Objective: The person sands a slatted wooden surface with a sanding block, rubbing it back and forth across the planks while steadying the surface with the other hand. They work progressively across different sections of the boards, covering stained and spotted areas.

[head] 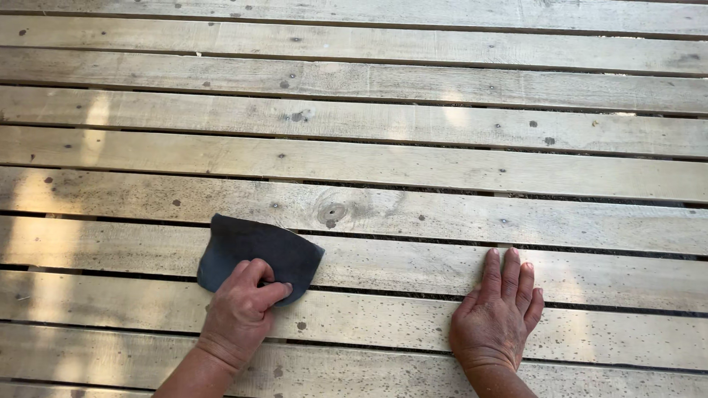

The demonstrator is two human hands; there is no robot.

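A head-worn camera looks straight down on a surface of weathered, pale grey wooden planks (pixel 413 169) running left to right, with dark narrow gaps between them. The wood is speckled with dark spots and shows a round knot (pixel 331 214) near the middle.

At about 7 o'clock in the view, the left hand (pixel 240 309) is curled closed, thumb and fingers pinching a dark grey, curved sheet of abrasive paper (pixel 254 250). The sheet lies on the planks just above the hand, bowed upward at its left edge and spanning a gap between two boards.

At about 5 o'clock, the right hand (pixel 495 317) lies flat and open, fingers together pointing toward 12 o'clock, palm pressed on the boards and holding nothing.

Judging by the surface, the rubbing looks barely begun or far from finished: spots and grey weathering cover every plank alike, and no board stands out as fresher or cleaner than the rest.

Room for moving is wide. Planks stretch on toward 12, 3 and 9 o'clock and run out of the frame, so no outer edge shows. The only edges nearby are the plank gaps, where the sheet could catch.
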